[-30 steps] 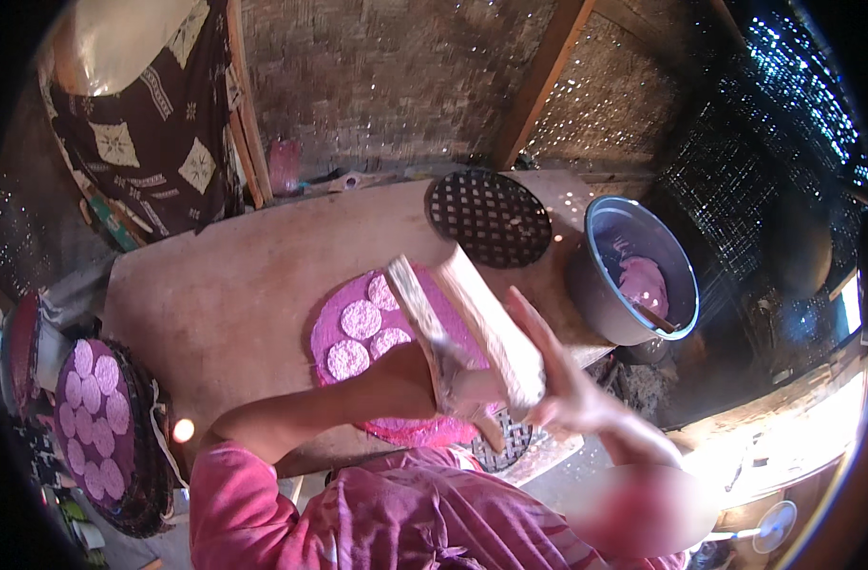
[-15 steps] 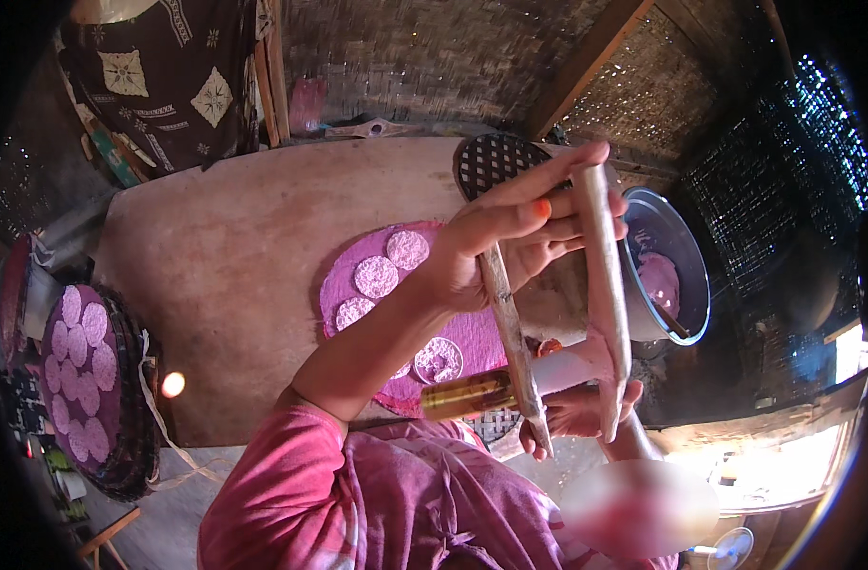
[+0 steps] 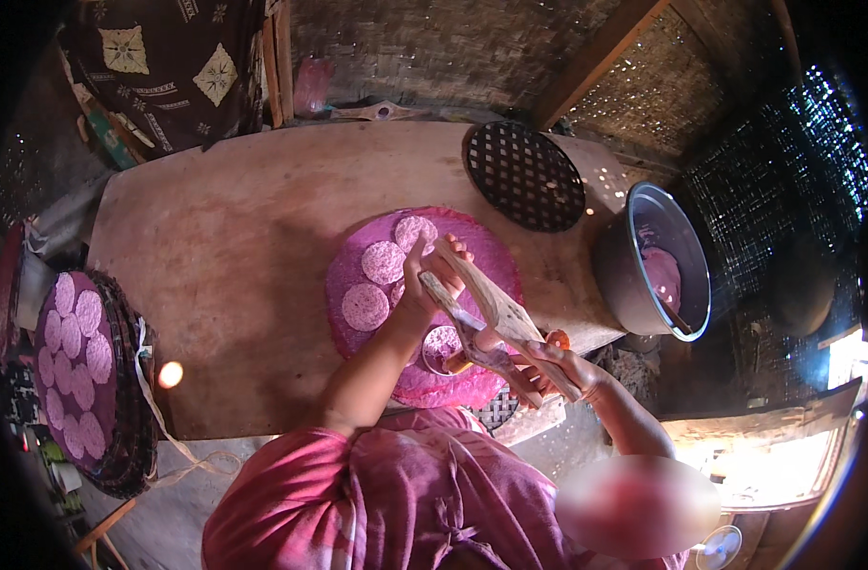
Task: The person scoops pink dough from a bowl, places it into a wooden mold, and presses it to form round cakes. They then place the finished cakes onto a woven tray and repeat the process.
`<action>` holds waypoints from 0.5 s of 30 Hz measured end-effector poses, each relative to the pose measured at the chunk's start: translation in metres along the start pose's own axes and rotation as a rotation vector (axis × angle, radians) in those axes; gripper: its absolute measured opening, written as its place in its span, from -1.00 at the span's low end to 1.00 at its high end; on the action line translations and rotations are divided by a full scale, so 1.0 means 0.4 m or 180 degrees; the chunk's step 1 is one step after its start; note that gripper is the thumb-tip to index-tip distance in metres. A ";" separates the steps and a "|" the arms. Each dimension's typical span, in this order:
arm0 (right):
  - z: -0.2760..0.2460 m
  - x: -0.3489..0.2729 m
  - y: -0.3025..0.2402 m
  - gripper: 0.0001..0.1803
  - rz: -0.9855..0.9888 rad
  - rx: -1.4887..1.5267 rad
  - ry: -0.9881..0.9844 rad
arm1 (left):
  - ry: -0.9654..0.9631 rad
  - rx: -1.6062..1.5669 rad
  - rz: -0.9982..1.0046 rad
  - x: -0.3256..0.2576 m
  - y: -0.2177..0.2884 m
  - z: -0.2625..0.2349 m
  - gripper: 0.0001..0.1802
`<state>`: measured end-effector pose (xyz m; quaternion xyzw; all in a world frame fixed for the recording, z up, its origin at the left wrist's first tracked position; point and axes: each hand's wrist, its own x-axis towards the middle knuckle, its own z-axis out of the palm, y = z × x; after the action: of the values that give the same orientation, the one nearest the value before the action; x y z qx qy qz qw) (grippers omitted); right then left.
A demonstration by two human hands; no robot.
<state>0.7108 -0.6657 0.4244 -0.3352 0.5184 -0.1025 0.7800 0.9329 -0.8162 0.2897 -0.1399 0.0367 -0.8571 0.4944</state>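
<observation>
A wooden hand press with two long bars slants over the table, held at both ends. My left hand is closed around the bars' upper-left ends, and my right hand is closed around their lower-right ends. Under the bars, the press's yellowish tube is mostly hidden; its end is at a ring filled with pale pink strands. That ring lies on a round mat covered in pink cloth. Several lacy pink discs lie on the mat's left side, one partly behind my left hand.
A dark woven round mat lies at the table's back right. Beside the table's right edge stands a grey bucket with pink dough and a stick. At far left, a stack of round trays has several pink discs on top.
The press has come down and left from its raised position to over the ring. My left hand has moved down and left with it; my right hand has moved up slightly.
</observation>
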 end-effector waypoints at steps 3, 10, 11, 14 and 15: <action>0.013 0.010 -0.008 -0.15 0.0061 -0.0168 0.0075 | 0.0009 -0.0082 0.0046 -0.016 0.014 -0.002 -0.47; 0.052 0.070 0.000 -0.27 -0.0219 -0.0085 0.0092 | 0.0069 0.0361 0.0084 -0.006 0.085 0.021 -0.40; 0.054 0.079 -0.002 -0.27 -0.0309 -0.0136 0.0119 | 0.0047 0.0421 0.0085 0.003 0.093 0.025 -0.39; 0.049 0.085 -0.020 -0.33 -0.0503 -0.0231 0.0318 | -0.0069 0.0662 0.0112 0.034 0.098 0.035 -0.48; 0.045 0.078 -0.028 -0.36 -0.0587 -0.0231 0.0306 | -0.0118 0.0718 0.0108 0.043 0.093 0.037 -0.51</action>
<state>0.7424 -0.6826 0.4126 -0.4042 0.5256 -0.1709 0.7287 0.9602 -0.8487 0.3001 -0.0986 -0.0668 -0.8446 0.5220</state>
